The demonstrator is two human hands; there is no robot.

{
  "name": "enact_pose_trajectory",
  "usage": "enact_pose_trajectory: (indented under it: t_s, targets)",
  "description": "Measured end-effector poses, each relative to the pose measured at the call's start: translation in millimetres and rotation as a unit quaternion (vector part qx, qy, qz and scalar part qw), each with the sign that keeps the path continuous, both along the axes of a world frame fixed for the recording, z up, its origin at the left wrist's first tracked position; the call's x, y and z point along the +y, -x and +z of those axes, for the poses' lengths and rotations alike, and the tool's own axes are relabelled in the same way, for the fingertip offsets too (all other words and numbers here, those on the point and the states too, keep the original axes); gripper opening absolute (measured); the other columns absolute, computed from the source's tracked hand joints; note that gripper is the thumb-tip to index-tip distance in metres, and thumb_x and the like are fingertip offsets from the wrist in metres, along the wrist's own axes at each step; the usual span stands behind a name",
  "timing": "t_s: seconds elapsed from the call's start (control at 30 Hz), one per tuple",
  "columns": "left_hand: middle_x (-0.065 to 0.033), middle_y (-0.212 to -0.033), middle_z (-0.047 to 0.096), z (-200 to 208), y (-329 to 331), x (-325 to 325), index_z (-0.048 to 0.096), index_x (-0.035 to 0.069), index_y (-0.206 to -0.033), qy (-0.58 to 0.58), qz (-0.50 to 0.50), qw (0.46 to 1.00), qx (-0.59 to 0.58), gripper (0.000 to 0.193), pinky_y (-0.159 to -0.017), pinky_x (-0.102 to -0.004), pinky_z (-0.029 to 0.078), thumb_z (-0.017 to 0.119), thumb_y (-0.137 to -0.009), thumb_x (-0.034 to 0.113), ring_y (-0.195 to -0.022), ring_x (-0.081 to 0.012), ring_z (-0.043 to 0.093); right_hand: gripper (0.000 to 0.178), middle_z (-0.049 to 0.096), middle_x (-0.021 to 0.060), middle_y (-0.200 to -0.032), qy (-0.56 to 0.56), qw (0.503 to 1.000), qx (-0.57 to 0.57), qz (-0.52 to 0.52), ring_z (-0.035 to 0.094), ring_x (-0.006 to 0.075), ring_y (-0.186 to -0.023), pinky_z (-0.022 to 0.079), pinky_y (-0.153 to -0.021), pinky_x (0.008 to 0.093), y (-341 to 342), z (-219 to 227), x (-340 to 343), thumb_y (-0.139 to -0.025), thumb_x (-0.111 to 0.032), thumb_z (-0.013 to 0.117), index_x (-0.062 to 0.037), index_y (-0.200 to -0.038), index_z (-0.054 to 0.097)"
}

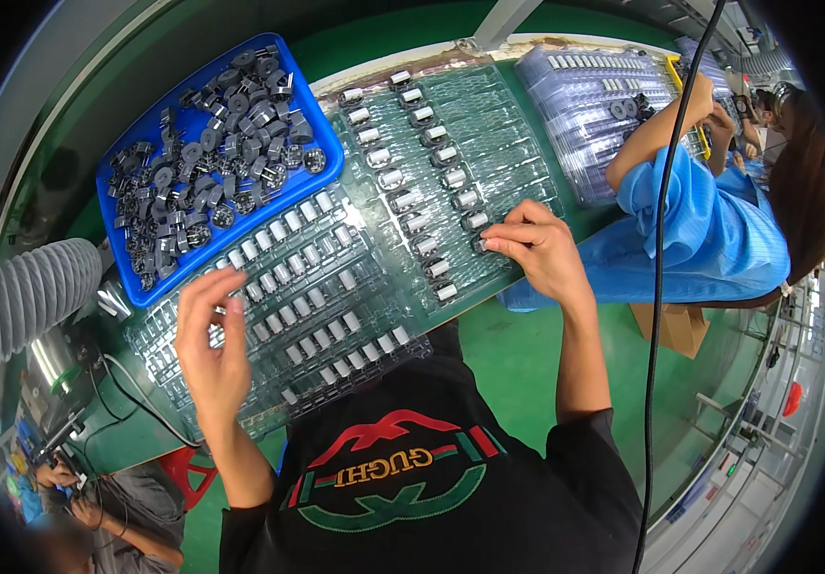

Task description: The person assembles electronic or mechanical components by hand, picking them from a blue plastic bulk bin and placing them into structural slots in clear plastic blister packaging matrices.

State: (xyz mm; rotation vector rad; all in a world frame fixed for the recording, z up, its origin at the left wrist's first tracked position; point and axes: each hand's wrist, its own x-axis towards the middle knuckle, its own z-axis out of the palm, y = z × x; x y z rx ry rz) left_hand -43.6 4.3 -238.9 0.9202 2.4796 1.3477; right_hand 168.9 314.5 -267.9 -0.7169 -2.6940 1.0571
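Observation:
My right hand (545,256) is closed, thumb and forefinger pinching a small dark part (479,246) at the near end of a row in the clear plastic tray (513,124). Fingers mostly hide that part. Two rows of white cylinders (455,178) on dark round bases fill part of this tray. Over the left clear tray (264,373), my left hand (213,349) hovers with fingers loosely curved and apart, nothing visible in them. Rows of silver-white cylinders (306,295) lie in the tray below it.
A blue bin (322,124) heaped with dark round parts (211,143) stands at the far left. Stacked clear trays (566,124) sit at the right, beside a co-worker in a blue smock (709,230). A black cable (659,258) hangs in front; a ribbed grey hose (30,297) is at left.

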Motion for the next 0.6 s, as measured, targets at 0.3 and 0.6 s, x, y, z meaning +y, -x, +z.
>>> enact_pose_trajectory:
  t_s: [0.3, 0.6]
  targets:
    - [-0.0103, -0.107, 0.064, 19.8, 46.3, 4.6, 0.066, 0.004, -0.107, 0.093, 0.037, 0.987, 0.127, 0.021, -0.077, -0.0308, 0.048, 0.057, -0.089, -0.002, -0.094, -0.0240, 0.062, 0.022, 0.057, 0.0032, -0.077, -0.052, 0.996, 0.061, -0.024, 0.055, 0.0198, -0.076, 0.045, -0.067, 0.0320, -1.3, -4.2, -10.2, -0.072, -0.012, 0.079, -0.0092, -0.094, 0.077]
    - [-0.0113, -0.096, 0.063, 9.7, 60.4, 29.7, 0.069, 0.005, -0.098, 0.146, -0.098, 0.957, 0.231, 0.016, -0.079, -0.0395, 0.048, 0.068, -0.082, 0.007, -0.091, -0.0312, 0.060, 0.025, 0.060, 0.0065, -0.080, -0.145, 0.982, 0.113, -0.049, 0.054, 0.0230, -0.078, 0.044, -0.067, 0.0337, -4.7, 13.1, -19.3, -0.073, -0.005, 0.077, -0.0038, -0.098, 0.073]
